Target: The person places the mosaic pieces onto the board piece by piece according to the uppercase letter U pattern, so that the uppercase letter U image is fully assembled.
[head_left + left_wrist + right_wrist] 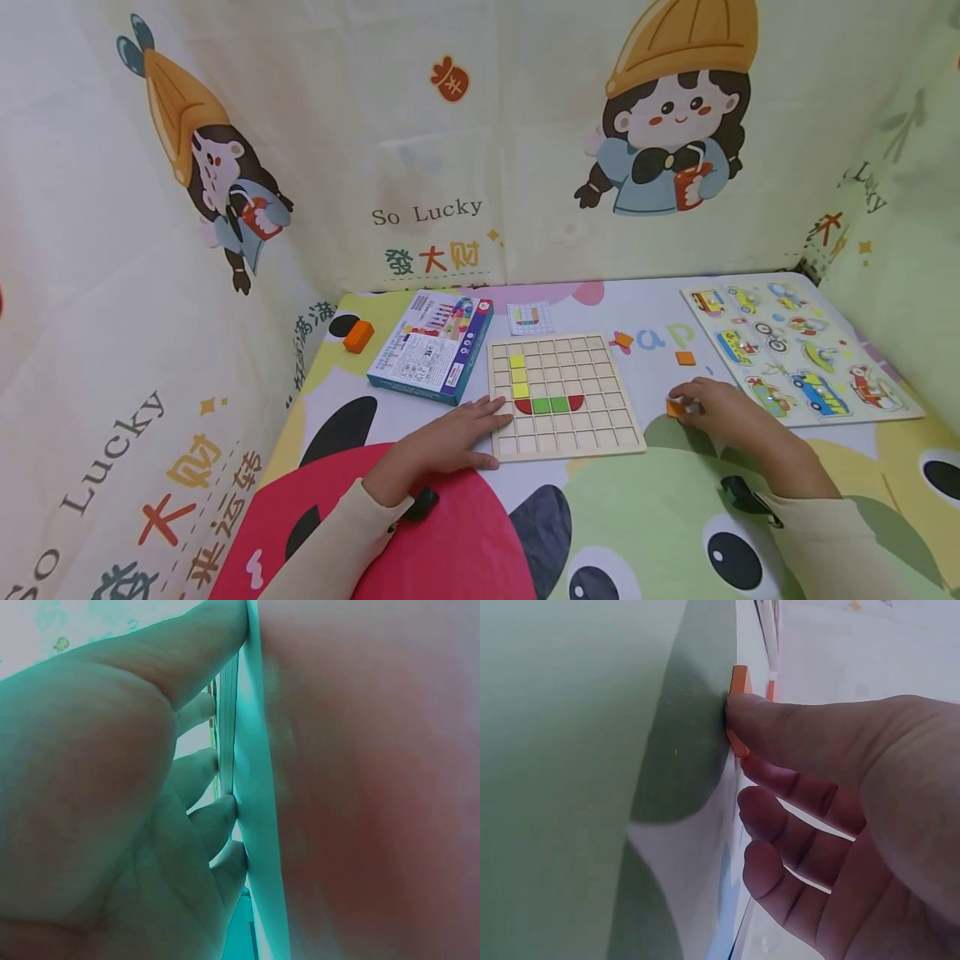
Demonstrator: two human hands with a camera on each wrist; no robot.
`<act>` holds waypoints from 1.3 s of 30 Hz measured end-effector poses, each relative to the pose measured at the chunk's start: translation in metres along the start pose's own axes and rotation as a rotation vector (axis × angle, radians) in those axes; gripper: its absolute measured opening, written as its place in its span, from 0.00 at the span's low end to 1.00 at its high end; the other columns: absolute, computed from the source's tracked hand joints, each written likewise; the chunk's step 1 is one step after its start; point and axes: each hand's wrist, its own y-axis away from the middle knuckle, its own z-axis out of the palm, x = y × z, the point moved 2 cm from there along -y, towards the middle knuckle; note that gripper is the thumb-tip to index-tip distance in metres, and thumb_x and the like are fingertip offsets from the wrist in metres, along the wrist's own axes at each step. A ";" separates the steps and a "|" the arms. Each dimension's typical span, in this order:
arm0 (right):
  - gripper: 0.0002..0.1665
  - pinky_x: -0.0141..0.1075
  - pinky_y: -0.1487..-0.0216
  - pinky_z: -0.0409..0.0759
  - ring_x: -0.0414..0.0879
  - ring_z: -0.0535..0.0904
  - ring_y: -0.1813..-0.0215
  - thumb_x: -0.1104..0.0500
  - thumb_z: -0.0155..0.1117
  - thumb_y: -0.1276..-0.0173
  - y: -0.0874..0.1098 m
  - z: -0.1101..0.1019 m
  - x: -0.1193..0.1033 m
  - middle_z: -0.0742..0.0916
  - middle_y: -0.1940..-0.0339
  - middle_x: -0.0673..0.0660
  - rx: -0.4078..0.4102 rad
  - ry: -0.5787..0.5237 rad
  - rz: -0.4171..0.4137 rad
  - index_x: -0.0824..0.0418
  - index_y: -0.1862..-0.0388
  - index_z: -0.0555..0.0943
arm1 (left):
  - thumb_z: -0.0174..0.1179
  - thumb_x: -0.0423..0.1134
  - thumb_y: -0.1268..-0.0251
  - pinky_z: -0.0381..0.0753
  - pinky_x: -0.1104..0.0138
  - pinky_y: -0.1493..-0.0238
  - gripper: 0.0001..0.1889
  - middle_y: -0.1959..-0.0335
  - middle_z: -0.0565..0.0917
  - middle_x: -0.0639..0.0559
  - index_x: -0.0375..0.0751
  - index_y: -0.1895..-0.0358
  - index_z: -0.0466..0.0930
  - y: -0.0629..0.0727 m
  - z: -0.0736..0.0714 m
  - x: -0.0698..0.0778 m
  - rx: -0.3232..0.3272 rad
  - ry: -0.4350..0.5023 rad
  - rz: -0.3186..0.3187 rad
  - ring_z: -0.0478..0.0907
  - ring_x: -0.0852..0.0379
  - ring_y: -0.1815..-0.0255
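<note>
My right hand [723, 412] pinches an orange square tile [739, 679] between thumb and forefinger at the tabletop, right of the wooden grid board [607, 435]. In the right wrist view the other fingers curl loosely beside it. My left hand [457, 437] lies with extended fingers at the board's left edge, fingertips touching it. Three yellow tiles [519, 376] stand in a column on the grid. Below them run two green tiles [551, 406] between two rounded red pieces [576, 402]. Farther back lie another orange square tile [686, 358] and an orange tile turned askew [623, 340].
A small pattern card [543, 310] lies behind the board. To the left are a blue-edged box [427, 358] and an orange block [358, 337]. A vehicle puzzle board [806, 350] occupies the right. Patterned cloth [517, 150] hangs behind the table.
</note>
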 end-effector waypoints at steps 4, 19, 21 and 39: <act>0.17 0.52 0.54 0.78 0.51 0.78 0.58 0.64 0.71 0.40 -0.001 0.001 -0.001 0.82 0.61 0.53 0.003 0.012 -0.016 0.63 0.51 0.83 | 0.63 0.62 0.42 0.51 0.54 0.27 0.43 0.21 0.48 0.60 0.62 0.23 0.55 0.000 0.000 0.000 0.002 -0.001 -0.001 0.41 0.54 0.22; 0.12 0.51 0.55 0.78 0.51 0.77 0.60 0.66 0.70 0.39 -0.007 0.001 -0.009 0.82 0.60 0.56 0.061 0.052 -0.076 0.63 0.55 0.83 | 0.63 0.62 0.42 0.52 0.54 0.27 0.43 0.21 0.49 0.59 0.61 0.23 0.55 0.000 -0.002 0.000 0.001 -0.001 -0.002 0.41 0.54 0.22; 0.12 0.51 0.54 0.78 0.51 0.77 0.60 0.65 0.70 0.39 -0.010 0.001 -0.010 0.81 0.59 0.56 0.062 0.059 -0.081 0.62 0.56 0.83 | 0.63 0.62 0.42 0.52 0.54 0.27 0.43 0.21 0.49 0.60 0.62 0.23 0.55 0.000 -0.001 0.000 0.000 -0.001 -0.005 0.41 0.54 0.22; 0.16 0.51 0.48 0.77 0.53 0.76 0.53 0.60 0.69 0.36 -0.037 0.002 -0.032 0.82 0.51 0.58 0.031 0.046 -0.050 0.60 0.49 0.83 | 0.62 0.61 0.41 0.55 0.54 0.28 0.42 0.21 0.49 0.59 0.62 0.23 0.55 0.000 0.002 -0.001 0.009 -0.002 0.004 0.42 0.53 0.22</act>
